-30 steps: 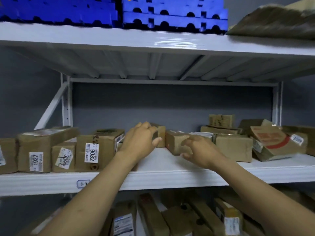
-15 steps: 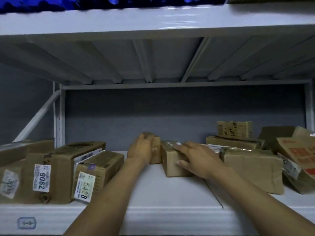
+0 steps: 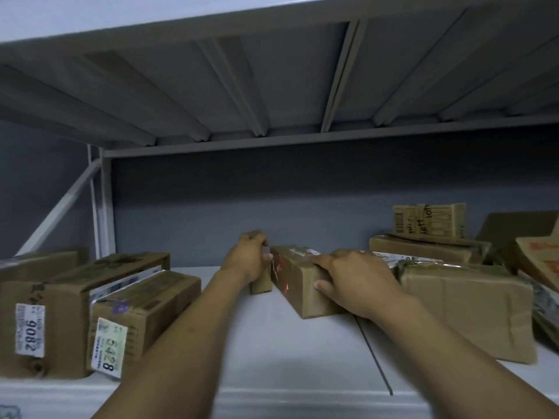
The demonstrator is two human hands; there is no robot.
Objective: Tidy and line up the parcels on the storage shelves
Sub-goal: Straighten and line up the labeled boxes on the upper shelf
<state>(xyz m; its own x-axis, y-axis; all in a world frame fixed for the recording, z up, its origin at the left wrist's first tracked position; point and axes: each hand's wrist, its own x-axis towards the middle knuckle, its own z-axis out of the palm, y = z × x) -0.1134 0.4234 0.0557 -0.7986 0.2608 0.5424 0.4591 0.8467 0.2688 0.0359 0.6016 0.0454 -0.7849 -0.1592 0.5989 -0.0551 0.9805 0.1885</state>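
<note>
Long box: turned a little since before.
Left hand: curled round small box just left of it.
Right hand: grips that first box, thumb on near end.

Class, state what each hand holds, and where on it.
Left hand grips the small box's top; right hand grips the taped box's near end.

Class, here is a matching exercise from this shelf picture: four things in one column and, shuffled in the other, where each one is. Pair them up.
1 left hand
2 right hand
3 parcel 5428
4 handwritten box

A atop the flat parcel, back right
B gripping the small box
C holding the red-marked parcel
D just right of parcel 9082

Pairs: 1-B, 2-C, 3-D, 4-A
</note>
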